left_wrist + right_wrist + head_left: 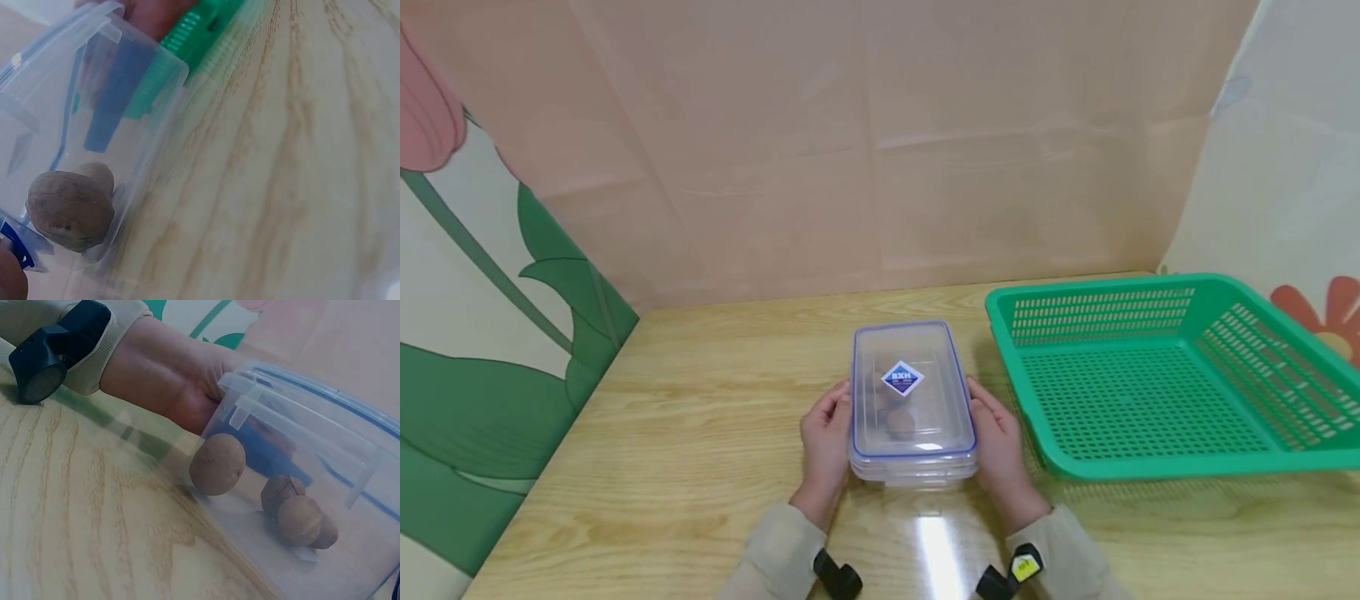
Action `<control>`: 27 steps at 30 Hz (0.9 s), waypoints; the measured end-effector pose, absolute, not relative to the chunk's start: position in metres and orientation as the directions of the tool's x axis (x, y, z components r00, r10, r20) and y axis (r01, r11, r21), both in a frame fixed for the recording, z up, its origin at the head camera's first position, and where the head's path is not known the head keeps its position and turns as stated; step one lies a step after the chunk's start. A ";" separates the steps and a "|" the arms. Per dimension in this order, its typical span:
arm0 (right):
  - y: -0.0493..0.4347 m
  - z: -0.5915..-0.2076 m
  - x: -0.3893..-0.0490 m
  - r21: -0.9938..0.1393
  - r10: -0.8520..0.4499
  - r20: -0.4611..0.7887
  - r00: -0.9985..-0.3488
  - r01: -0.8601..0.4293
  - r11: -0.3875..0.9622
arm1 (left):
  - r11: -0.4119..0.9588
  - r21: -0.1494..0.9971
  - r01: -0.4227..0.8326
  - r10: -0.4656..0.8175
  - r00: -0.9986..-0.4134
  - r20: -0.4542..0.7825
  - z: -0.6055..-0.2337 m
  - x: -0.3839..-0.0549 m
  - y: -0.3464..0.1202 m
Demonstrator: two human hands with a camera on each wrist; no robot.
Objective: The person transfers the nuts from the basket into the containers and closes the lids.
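Observation:
A clear plastic food container with a blue-edged lid and a blue diamond label stands in the middle of the wooden table. My left hand grips its left side, and my right hand holds the right side. The lid lies flat over the top. Through the walls, brown rounded lumps show on the bottom; one lump has a paler stem-like part, rather like a mushroom. Blue side clips are partly hidden by the hands.
A green plastic basket with slotted walls stands on the table right of the container, close to my right hand. Behind the table hangs a plain pinkish cloth; flower-patterned panels flank it.

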State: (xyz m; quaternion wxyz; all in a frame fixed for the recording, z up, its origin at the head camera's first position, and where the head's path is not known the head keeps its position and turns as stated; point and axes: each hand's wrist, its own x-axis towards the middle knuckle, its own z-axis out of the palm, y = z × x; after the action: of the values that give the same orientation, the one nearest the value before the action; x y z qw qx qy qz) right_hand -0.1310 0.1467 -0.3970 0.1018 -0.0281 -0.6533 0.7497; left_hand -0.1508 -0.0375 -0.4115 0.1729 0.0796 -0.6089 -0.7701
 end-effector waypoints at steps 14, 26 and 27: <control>0.152 -0.401 -0.131 -0.960 0.099 0.123 -0.987 -0.144 -0.241 | -0.224 0.957 0.183 -0.364 -0.927 0.092 -0.413 -0.149 -0.037; 0.151 -0.401 -0.131 -0.957 0.105 0.125 -0.987 -0.148 -0.250 | -0.222 0.958 0.179 -0.344 -0.934 0.095 -0.413 -0.148 -0.038; 0.151 -0.401 -0.131 -0.957 0.106 0.124 -0.987 -0.147 -0.250 | -0.221 0.959 0.179 -0.343 -0.934 0.096 -0.413 -0.148 -0.038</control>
State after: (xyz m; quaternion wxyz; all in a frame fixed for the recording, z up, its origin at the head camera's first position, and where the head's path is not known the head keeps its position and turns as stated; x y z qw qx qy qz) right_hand -0.1310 0.1506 -0.4009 0.0799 0.0169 -0.6069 0.7905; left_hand -0.1476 -0.0381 -0.4134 0.1677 0.0681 -0.6012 -0.7784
